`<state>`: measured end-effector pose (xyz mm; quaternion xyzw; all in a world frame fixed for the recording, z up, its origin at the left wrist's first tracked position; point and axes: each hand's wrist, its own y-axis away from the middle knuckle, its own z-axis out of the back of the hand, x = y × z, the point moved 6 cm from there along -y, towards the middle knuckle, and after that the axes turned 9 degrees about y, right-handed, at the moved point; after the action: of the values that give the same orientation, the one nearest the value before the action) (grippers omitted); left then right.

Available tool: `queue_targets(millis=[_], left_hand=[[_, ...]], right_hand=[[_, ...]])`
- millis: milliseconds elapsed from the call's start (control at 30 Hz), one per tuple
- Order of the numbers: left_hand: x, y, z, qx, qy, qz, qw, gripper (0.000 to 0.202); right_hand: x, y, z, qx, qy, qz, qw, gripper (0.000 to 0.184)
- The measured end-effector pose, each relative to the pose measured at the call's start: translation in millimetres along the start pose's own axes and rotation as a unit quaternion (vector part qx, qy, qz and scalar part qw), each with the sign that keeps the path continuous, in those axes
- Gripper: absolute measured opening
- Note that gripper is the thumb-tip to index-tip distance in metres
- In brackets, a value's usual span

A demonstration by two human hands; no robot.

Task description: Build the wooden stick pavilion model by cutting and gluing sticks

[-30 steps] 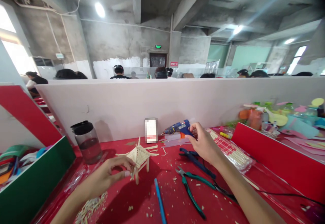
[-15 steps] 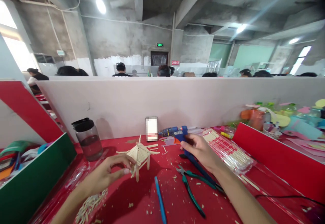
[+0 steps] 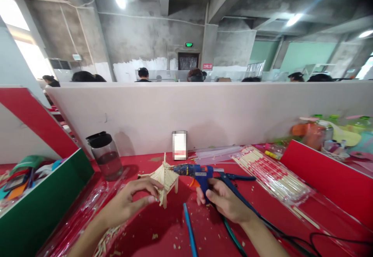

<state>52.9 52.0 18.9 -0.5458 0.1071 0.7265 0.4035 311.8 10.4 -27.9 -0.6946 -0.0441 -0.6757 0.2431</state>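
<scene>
My right hand (image 3: 229,200) is wrapped round the handle of a blue hot glue gun (image 3: 201,171), which has an orange trigger. Its nozzle points left, close to the roof of a small stick pavilion (image 3: 165,176) built from pale wooden sticks. I cannot tell whether the tip touches the roof. On the pavilion's near left side, the thumb and fingers of my left hand (image 3: 134,198) close on a corner by a leg. A blue pen-like stick (image 3: 190,228) lies in front of the pavilion. Green-handled pliers (image 3: 233,235) lie partly hidden under my right hand and forearm.
A dark-lidded water bottle (image 3: 106,156) stands at the back left. Bundled sticks in plastic (image 3: 271,175) lie to the right, near a red divider (image 3: 323,179). A green divider (image 3: 49,198) borders the left. Black cable (image 3: 320,235) runs at lower right; scraps litter the table.
My right hand has lifted the glue gun and brought it left and nearer, its nozzle now by the pavilion roof. My left hand stays at the pavilion's corner. The view has shifted slightly.
</scene>
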Motion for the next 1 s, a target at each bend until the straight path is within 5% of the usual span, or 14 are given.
queue_targets(millis=[200, 400, 667, 1000], left_hand=[[1, 0, -2.4, -0.004, -0.002, 0.008, 1.000, 0.017], [3, 3, -0.1, -0.019, -0.019, 0.017, 0.999, 0.016], [-1, 1, -2.0, -0.018, -0.036, 0.020, 0.999, 0.014], [4, 1, -3.8, -0.022, -0.032, 0.014, 0.999, 0.015]], right_hand=[[-10, 7, 11, -0.076, 0.018, -0.004, 0.997, 0.032], [-20, 17, 4, -0.139, 0.203, -0.112, 0.963, 0.057], [4, 10, -19, -0.145, 0.358, 0.005, 0.922, 0.048], [-10, 16, -15, -0.186, 0.397, -0.009, 0.899, 0.043]])
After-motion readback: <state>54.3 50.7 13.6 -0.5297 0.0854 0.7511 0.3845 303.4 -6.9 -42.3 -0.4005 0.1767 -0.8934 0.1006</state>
